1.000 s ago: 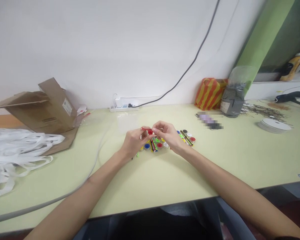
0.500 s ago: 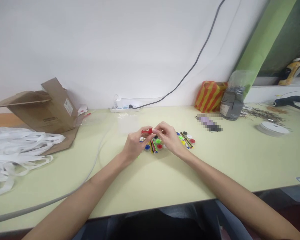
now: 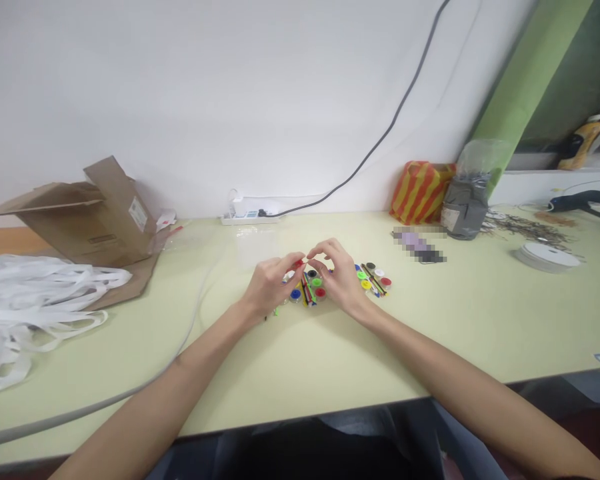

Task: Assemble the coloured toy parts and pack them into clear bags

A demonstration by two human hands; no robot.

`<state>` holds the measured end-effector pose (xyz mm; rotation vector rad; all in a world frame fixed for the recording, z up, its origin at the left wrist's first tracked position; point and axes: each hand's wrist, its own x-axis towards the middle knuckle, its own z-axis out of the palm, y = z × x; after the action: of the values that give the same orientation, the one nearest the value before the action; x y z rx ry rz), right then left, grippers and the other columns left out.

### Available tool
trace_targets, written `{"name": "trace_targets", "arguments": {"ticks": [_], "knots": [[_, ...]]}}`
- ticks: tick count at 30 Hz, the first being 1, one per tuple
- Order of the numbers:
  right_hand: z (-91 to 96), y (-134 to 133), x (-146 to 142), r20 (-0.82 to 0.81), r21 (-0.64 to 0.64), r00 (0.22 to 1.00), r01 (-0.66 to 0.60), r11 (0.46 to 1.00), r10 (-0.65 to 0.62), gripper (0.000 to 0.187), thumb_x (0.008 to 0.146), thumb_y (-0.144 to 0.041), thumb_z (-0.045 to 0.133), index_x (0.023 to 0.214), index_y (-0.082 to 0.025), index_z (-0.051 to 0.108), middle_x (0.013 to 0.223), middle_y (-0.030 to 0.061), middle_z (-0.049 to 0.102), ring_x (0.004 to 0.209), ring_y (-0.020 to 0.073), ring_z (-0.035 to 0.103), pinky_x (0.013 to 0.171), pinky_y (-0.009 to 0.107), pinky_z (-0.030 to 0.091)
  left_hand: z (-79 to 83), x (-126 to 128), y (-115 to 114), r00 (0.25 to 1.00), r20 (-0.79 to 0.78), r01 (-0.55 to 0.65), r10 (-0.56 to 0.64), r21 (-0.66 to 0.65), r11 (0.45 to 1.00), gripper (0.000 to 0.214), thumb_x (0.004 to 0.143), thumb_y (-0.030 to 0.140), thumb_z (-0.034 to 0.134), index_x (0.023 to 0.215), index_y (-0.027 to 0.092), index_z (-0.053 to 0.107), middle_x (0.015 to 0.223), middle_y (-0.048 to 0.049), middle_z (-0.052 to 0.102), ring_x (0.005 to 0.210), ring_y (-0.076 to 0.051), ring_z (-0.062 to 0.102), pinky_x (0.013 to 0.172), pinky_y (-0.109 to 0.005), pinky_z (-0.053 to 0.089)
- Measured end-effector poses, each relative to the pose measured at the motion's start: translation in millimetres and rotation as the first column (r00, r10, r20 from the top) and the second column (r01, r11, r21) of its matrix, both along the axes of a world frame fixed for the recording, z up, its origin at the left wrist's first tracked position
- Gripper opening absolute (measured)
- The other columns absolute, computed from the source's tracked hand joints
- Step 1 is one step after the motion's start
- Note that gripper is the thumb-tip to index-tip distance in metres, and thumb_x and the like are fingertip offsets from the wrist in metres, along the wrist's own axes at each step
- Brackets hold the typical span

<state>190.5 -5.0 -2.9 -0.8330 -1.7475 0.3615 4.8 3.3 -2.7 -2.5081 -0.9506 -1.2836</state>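
Pale yellow-green tabletop [image 3: 300, 373], both bare forearms in from the near edge. Left hand [image 3: 271, 285] curled, thumb and forefinger pinched on a small red plastic piece [image 3: 298, 265], just above the table at mid-desk. Right hand [image 3: 339, 279] arched, fingertips [image 3: 312, 256] just beside the red piece; grip or mere touch impossible to tell. Under and between both hands, a cluster of small round plastic pots with coloured lids [image 3: 316, 288] in blue, red, green and black, mixed with thin coloured sticks [image 3: 306, 291]. More such pots [image 3: 375, 275] just right of the right hand. Far left: open brown cardboard box [image 3: 95, 213], heap of white plastic straps [image 3: 35, 293]. Grey cable [image 3: 130, 390] across the near left of the table. Back edge, by the wall: white power strip [image 3: 247, 212]. Right side: orange-and-yellow striped bag [image 3: 420, 190], grey wrapped bundle under clear plastic [image 3: 467, 200], white tape roll [image 3: 547, 257].
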Motion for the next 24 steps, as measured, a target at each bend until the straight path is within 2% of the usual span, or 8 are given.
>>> {"name": "trace_targets", "arguments": {"ticks": [7,13,17,20,24], "knots": [[2.2,-5.1,-2.5,0.103,0.100,0.994,0.037,0.994,-0.047,0.011,0.092,-0.013,0.060,0.096,-0.023,0.064,0.101,0.0061,0.065,0.101,0.0238,0.056,0.090,0.038,0.045,2.3,0.1,-0.9,1.000,-0.014,0.019,-0.019,0.010,1.000,0.015,0.098,0.025,0.053,0.107,0.018,0.063,0.083,-0.0035,0.075,0.069,-0.014,0.070,0.067,-0.024,0.054],[1.0,-4.7,-3.5,0.130,0.117,0.989,0.050,0.992,-0.066,0.010,0.091,-0.013,0.062,0.092,-0.023,0.063,0.097,0.0049,0.069,0.101,0.0242,0.056,0.090,0.039,0.044,1.6,0.2,-1.0,0.998,0.010,0.061,-0.061,-0.002,0.998,0.012,0.097,0.023,0.055,0.106,0.019,0.062,0.081,-0.0015,0.073,0.066,-0.012,0.068,0.065,-0.023,0.053],[2.0,-3.3,-1.2,0.138,0.125,0.986,0.073,0.989,-0.091,0.012,0.091,-0.012,0.061,0.091,-0.023,0.065,0.092,0.0037,0.070,0.098,0.0232,0.057,0.089,0.038,0.044,-0.5,0.0,0.4,0.997,0.028,0.070,-0.069,-0.011,0.998,0.014,0.098,0.027,0.057,0.110,0.021,0.061,0.087,-0.0018,0.075,0.072,-0.013,0.071,0.068,-0.024,0.055],[4.6,4.9,6.9,0.187,0.167,0.971,0.121,0.979,-0.151,0.010,0.093,-0.016,0.061,0.090,-0.024,0.067,0.088,0.0032,0.071,0.095,0.0230,0.057,0.091,0.039,0.041,0.6,-2.0,1.6,0.997,0.055,0.056,-0.053,-0.050,0.997,0.027,0.097,0.033,0.059,0.121,0.022,0.056,0.091,-0.0016,0.076,0.077,-0.014,0.073,0.072,-0.024,0.055],[6.2,36.4,25.1,0.225,0.155,0.928,0.268,0.951,-0.298,0.009,0.094,-0.023,0.063,0.091,-0.024,0.072,0.094,0.0050,0.074,0.097,0.0244,0.056,0.092,0.041,0.039,4.9,-9.0,4.6,0.995,0.094,-0.035,0.042,-0.070,0.997,0.038,0.098,0.031,0.054,0.134,0.022,0.048,0.079,0.0024,0.072,0.068,-0.011,0.068,0.069,-0.022,0.053]]}}
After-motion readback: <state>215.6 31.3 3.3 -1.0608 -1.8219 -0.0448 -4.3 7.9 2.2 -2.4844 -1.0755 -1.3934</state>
